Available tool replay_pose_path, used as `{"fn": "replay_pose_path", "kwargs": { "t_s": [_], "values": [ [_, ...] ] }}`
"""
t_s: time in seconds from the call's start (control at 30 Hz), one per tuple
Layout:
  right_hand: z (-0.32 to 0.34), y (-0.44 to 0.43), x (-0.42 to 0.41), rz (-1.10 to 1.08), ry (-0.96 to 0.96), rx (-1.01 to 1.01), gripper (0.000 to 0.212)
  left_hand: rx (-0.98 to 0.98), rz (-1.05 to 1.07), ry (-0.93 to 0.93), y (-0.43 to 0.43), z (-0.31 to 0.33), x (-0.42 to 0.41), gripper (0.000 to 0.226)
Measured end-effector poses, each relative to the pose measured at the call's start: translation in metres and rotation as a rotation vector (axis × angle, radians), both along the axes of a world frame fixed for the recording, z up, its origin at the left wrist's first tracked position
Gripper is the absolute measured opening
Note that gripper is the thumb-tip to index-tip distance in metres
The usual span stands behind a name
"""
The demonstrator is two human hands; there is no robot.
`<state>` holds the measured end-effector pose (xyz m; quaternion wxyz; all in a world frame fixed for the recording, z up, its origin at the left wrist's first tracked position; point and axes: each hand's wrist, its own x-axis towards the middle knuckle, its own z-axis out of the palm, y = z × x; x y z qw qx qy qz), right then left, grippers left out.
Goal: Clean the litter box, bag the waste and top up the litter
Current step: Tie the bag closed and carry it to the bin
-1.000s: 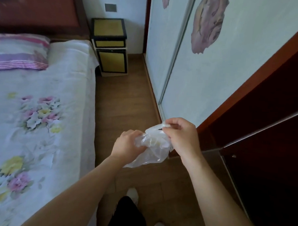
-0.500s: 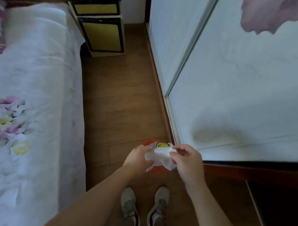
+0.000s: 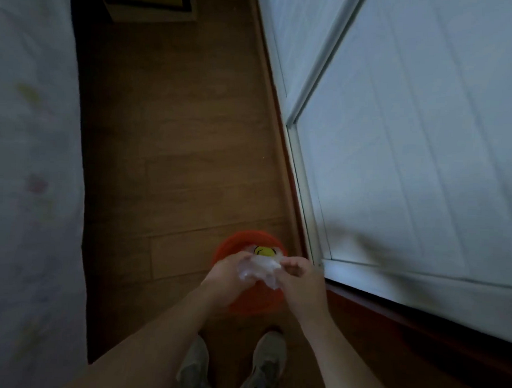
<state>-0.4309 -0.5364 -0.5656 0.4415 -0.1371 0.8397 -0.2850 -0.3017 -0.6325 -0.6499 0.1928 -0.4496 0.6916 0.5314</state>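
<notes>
A crumpled clear plastic bag (image 3: 259, 268) is bunched between both hands, low in the middle of the head view. My left hand (image 3: 226, 276) grips its left side and my right hand (image 3: 299, 276) pinches its right side. Directly under the hands stands a round orange bin (image 3: 241, 243) on the wooden floor, with something yellow (image 3: 264, 250) showing inside it. No litter box is in view.
A bed with a flowered white sheet (image 3: 29, 184) fills the left side. White sliding wardrobe doors (image 3: 412, 142) run along the right. A yellow-fronted nightstand (image 3: 151, 1) stands at the far end of the floor strip. My shoes (image 3: 259, 367) are below.
The view has tipped down from the room to the floor. The hands, still holding the bag, have come over the orange bin, which was out of sight a second ago.
</notes>
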Motion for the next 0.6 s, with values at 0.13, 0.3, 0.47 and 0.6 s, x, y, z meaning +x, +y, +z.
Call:
{"fn": "replay_pose_path", "kwargs": {
  "t_s": [0.13, 0.3, 0.47, 0.6],
  "values": [
    [-0.014, 0.008, -0.005, 0.113, 0.003, 0.120, 0.019, 0.000, 0.109, 0.007, 0.002, 0.000, 0.005, 0.049],
    [0.026, 0.007, -0.005, 0.250, 0.091, 0.140, 0.011, -0.037, 0.034, -0.015, 0.001, 0.042, 0.011, 0.067],
    [0.069, 0.006, 0.001, 0.420, 0.226, 0.120, 0.025, -0.174, -0.068, -0.003, -0.005, 0.110, 0.011, 0.063],
    [0.124, 0.002, 0.002, 0.524, 0.370, 0.137, 0.036, -0.246, -0.094, -0.058, -0.015, 0.178, 0.018, 0.066]
  ]
}}
